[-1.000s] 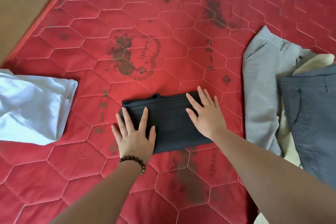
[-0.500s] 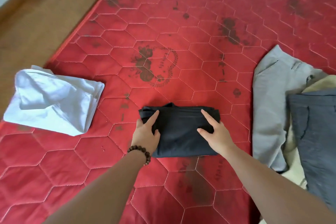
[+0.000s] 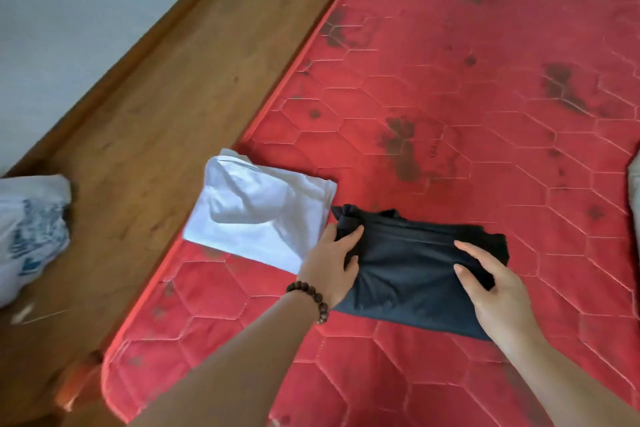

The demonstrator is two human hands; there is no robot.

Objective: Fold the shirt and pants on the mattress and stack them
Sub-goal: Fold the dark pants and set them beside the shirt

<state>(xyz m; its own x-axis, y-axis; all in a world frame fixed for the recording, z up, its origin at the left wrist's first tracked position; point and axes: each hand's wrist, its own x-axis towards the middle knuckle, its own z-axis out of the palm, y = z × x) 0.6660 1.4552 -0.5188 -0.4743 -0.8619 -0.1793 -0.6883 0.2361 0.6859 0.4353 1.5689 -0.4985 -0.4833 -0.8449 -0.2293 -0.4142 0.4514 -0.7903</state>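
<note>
Black folded pants [image 3: 415, 263] are in my grip at both ends: my left hand [image 3: 330, 269] curls round the left edge, my right hand [image 3: 491, 281] pinches the right side, thumb on top. They sit low over the red mattress [image 3: 450, 97], just beside the folded white shirt [image 3: 263, 215], which lies near the mattress edge by the wooden frame [image 3: 156, 114]. Stacking not yet done. Risks, in my judgement: the bunched left corner could slip out and undo the fold; an off-centre landing could nudge the shirt toward the frame.
</note>
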